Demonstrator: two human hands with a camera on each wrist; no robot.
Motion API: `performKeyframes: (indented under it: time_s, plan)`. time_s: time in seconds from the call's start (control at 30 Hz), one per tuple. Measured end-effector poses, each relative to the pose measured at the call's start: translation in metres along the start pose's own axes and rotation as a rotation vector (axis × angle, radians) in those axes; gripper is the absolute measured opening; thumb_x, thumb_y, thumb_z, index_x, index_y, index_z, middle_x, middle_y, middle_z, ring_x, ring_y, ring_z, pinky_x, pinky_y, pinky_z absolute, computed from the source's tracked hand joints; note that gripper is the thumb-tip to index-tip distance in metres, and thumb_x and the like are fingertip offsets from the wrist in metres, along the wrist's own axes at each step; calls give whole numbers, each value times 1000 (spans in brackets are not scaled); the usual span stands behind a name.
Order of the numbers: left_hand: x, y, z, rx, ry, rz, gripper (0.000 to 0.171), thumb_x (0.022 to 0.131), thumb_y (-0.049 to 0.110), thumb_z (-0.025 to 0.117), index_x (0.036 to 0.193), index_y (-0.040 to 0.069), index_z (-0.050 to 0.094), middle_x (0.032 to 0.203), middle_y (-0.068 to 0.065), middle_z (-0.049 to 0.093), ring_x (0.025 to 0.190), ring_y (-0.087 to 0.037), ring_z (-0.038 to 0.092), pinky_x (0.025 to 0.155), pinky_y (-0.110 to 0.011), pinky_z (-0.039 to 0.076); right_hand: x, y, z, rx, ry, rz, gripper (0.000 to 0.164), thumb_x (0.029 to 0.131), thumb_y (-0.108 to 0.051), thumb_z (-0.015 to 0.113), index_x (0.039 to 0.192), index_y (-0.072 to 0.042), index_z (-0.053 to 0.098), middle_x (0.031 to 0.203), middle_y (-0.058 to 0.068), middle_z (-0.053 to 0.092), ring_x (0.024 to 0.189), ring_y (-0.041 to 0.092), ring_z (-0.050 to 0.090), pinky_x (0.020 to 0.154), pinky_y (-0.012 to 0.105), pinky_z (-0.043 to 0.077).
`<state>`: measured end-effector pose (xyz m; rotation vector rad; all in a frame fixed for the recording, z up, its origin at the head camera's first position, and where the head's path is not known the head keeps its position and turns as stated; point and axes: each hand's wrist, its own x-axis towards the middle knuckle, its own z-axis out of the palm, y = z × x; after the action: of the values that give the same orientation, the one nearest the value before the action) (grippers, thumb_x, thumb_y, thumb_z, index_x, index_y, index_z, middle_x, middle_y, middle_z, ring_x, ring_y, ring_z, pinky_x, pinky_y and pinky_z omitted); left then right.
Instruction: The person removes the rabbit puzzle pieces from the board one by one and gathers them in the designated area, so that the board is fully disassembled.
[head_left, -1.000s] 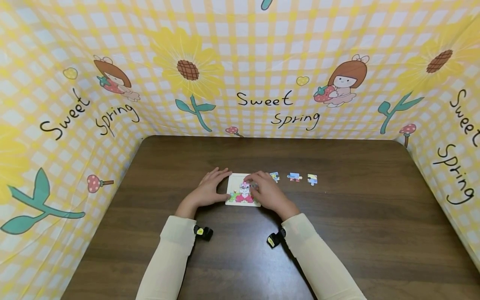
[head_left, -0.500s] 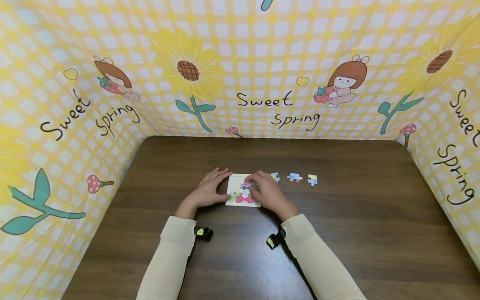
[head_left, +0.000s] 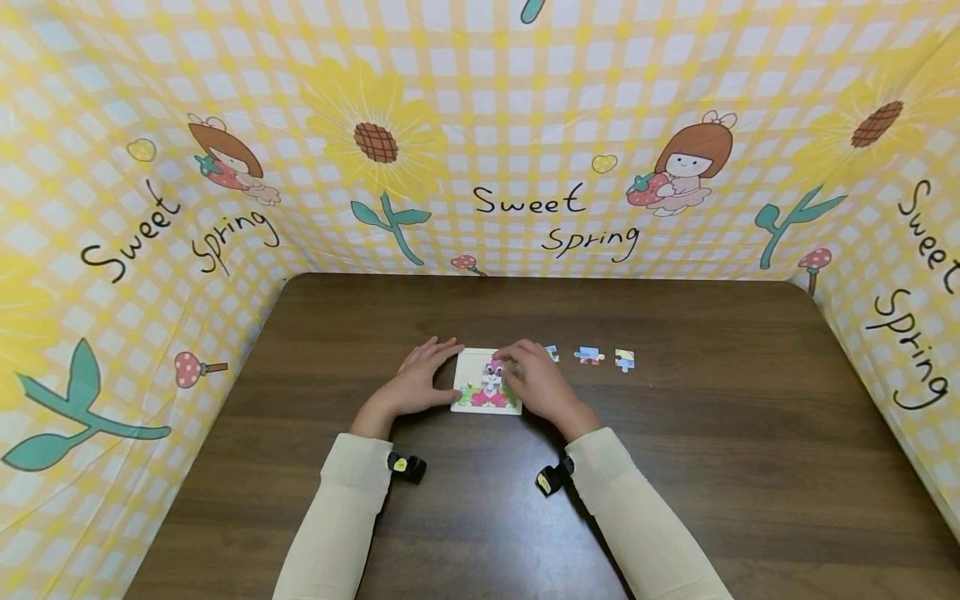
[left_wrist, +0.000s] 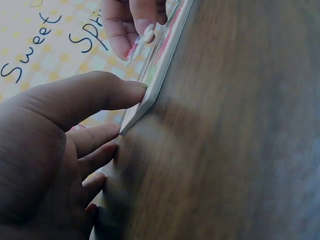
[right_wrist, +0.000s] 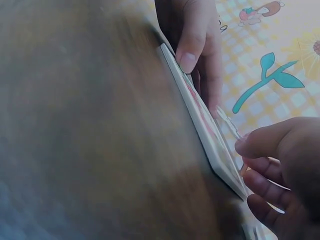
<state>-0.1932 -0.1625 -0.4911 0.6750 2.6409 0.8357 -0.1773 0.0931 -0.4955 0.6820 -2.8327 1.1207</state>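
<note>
A small square puzzle board (head_left: 468,411) with a pale rim lies on the table, its lower part filled with a pink and green picture. My left hand (head_left: 411,382) rests at its left side, fingers spread and fairly straight. In the left wrist view, the left thumb (left_wrist: 117,90) presses the board near a corner and a fingertip touches its edge. Over the board's right side, my right hand (head_left: 542,385) pinches a puzzle piece (head_left: 492,372) with a pink and white animal face. That piece (left_wrist: 137,46) is tilted above the board in the left wrist view.
Right of the board lie three loose puzzle pieces: one (head_left: 552,352) partly behind the right hand, a blue one (head_left: 589,355) and a blue-yellow one (head_left: 625,359). The brown table (head_left: 712,433) is bordered by a yellow checked cloth (head_left: 525,125) behind and at both sides.
The right hand has turned and shifted the pinched puzzle piece slightly to the right over the board. My left hand and the loose pieces stay where they were.
</note>
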Motion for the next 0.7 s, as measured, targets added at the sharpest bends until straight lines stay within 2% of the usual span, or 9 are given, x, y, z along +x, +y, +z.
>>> performKeyframes:
  time_s: [0.27,0.43,0.7]
  plan:
    - [1,0,1,5,2,10,80,86,37,71,153,17,33,160,-4,23,148,-30,5,116,-53,2,-8,1,-8,59,-7,-19,22,95,-16,63,117,-14,68,109,1,61,99,19,58,85,38,50]
    - [1,0,2,6,-5,12,80,86,37,71,153,16,32,160,-5,23,148,-30,4,116,-52,1,-21,10,-16,105,16,-23,21,94,-15,65,114,-15,69,102,-1,60,89,17,56,77,34,48]
    - [0,-1,1,-4,1,19,81,86,36,72,153,16,33,160,-5,23,148,-30,5,116,-53,1,-46,30,-40,158,18,-7,20,94,-14,66,113,-18,69,103,-2,62,91,16,59,75,35,50]
